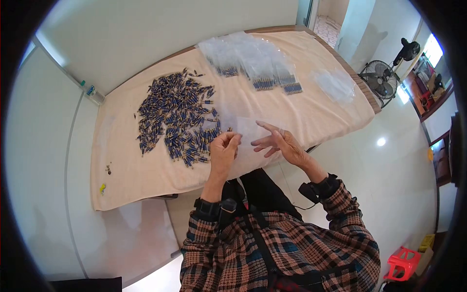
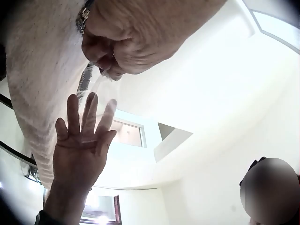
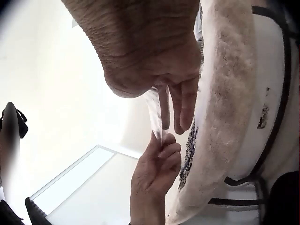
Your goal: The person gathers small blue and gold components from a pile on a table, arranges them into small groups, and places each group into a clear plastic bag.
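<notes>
My left hand (image 1: 223, 155) pinches the edge of a thin clear plastic bag (image 1: 244, 130) between thumb and curled fingers, above the table's near edge. Facing it, my right hand (image 1: 287, 147) has its fingers straight and spread. In the left wrist view the film overlaps the right index finger (image 2: 107, 117). The right wrist view shows the bag (image 3: 155, 110) stretching from the left fingertips up to the right hand. Just left of the hands lies a big pile of small dark-blue pieces with gold ends (image 1: 177, 109). A small gold-coloured bit (image 1: 229, 129) shows beside the left fingertips.
A peach cloth (image 1: 146, 182) covers the table. Filled clear bags (image 1: 253, 56) lie at the back, with blue pieces in rows. More flat clear bags (image 1: 336, 85) are at the right. A yellow item (image 1: 102, 189) lies front left. A fan (image 1: 379, 80) stands beyond the table.
</notes>
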Motion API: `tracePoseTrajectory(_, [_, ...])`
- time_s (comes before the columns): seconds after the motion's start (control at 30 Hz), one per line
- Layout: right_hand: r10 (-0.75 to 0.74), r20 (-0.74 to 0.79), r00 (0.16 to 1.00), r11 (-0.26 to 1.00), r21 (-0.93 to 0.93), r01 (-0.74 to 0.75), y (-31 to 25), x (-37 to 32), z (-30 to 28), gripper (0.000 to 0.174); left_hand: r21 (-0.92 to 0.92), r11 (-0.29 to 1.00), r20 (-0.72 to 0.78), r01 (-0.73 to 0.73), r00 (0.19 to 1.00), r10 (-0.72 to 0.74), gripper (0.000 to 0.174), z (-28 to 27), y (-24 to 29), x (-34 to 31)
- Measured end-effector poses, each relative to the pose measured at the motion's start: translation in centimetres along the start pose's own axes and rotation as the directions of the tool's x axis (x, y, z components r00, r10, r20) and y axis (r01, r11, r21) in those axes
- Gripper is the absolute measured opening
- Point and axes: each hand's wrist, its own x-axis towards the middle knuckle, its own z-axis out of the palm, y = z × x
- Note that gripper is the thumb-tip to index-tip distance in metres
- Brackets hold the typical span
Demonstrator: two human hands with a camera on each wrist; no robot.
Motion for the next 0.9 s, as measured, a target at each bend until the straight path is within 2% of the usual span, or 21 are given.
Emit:
tracePoseTrajectory(0.2, [0.024, -0.007, 1.0, 1.0, -0.017, -0.024, -0.6, 0.8, -1.3, 0.063, 0.043, 0.999, -0.009, 0.01, 1.0, -0.01, 0.017, 0.3, -0.2, 0.5])
tracePoseTrajectory(0.33, [0.018, -0.07, 0.997, 1.0, 0.026, -0.016, 0.7, 1.8, -2.1, 0.052, 0.073, 0.994, -0.037, 0.076, 0.997, -0.073, 0.017, -0.3, -0.6, 1.3])
tracePoseTrajectory(0.43, [0.019, -0.238, 0.971, 0.99, -0.133, -0.052, 2.0, 2.4, -2.6, 0.034, 0.111, 0.987, -0.119, 0.114, 0.988, -0.101, 0.012, 0.0, -0.1, 1.3])
tracePoseTrajectory(0.47, [0.029, -0.24, 0.97, 0.989, -0.131, -0.062, 2.0, 2.3, -2.6, 0.034, 0.108, 0.986, -0.119, 0.124, 0.987, -0.111, 0.012, 0.2, -0.3, 0.9])
tracePoseTrajectory(0.57, [0.072, -0.398, 0.915, 0.984, -0.12, -0.129, 1.3, 2.7, -2.5, 0.018, 0.022, 1.0, -0.147, 0.017, 0.989, -0.014, 0.012, 0.5, -0.1, 0.8])
tracePoseTrajectory(0.73, [0.052, -0.441, 0.896, 0.986, -0.119, -0.116, 2.4, 2.8, -2.7, 0.017, 0.109, 0.993, -0.194, -0.05, 0.978, 0.071, 0.014, -0.1, -0.8, -1.9])
tracePoseTrajectory(0.83, [-0.097, -0.457, 0.884, 0.988, -0.152, 0.03, 3.5, 3.0, -2.5, 0.017, 0.426, 0.854, -0.076, -0.298, 0.929, 0.362, 0.015, -2.6, -2.2, -3.0])
tracePoseTrajectory(0.87, [-0.099, -0.446, 0.89, 0.989, -0.147, 0.037, 3.5, 3.2, -2.4, 0.017, 0.435, 0.85, -0.086, -0.296, 0.926, 0.367, 0.015, -3.3, -1.9, -3.4])
tracePoseTrajectory(0.9, [-0.08, -0.441, 0.894, 0.983, -0.182, -0.002, 3.4, 3.2, -2.4, 0.017, 0.569, 0.762, -0.071, -0.309, 0.905, 0.42, 0.016, -3.9, -1.6, -3.9])
